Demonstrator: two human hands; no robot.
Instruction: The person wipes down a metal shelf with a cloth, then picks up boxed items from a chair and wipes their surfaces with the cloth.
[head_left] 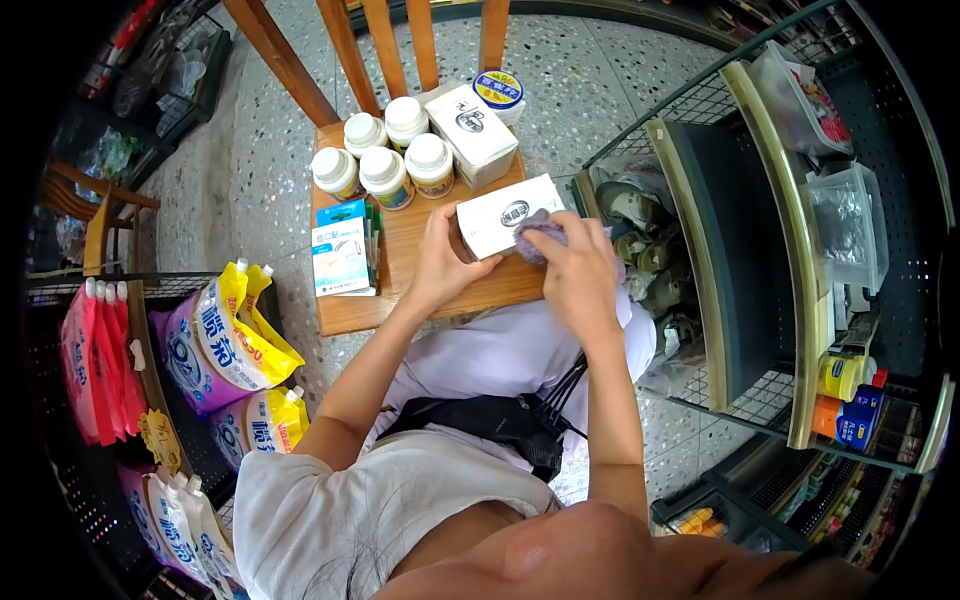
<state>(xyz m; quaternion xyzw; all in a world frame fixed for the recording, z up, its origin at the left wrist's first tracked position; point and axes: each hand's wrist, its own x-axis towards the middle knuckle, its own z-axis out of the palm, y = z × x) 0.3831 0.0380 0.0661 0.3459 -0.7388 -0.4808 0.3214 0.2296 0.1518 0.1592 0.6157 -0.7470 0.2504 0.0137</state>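
A white box with a dark oval label point(490, 222) is held above the front right of a wooden chair seat point(400, 300). My left hand point(446, 258) grips its left end, thumb along the lower edge. In my right hand point(578, 265) is a bunched purple-grey cloth point(540, 232), pressed against the box's right part. Behind the box stands another white box point(472, 128), beside a round tub with a blue and yellow lid point(498, 90). Several white-capped bottles point(385, 172) stand to the left. Upright blue-and-white packets point(341, 250) are at the seat's left edge.
Purple and yellow detergent bags point(225, 340) and pink pouches point(100, 360) fill the left rack. On the right, a shelf unit point(720, 260) holds clear plastic bins point(845, 225) and small boxes point(857, 415). The chair's slatted back point(385, 45) rises at the far side.
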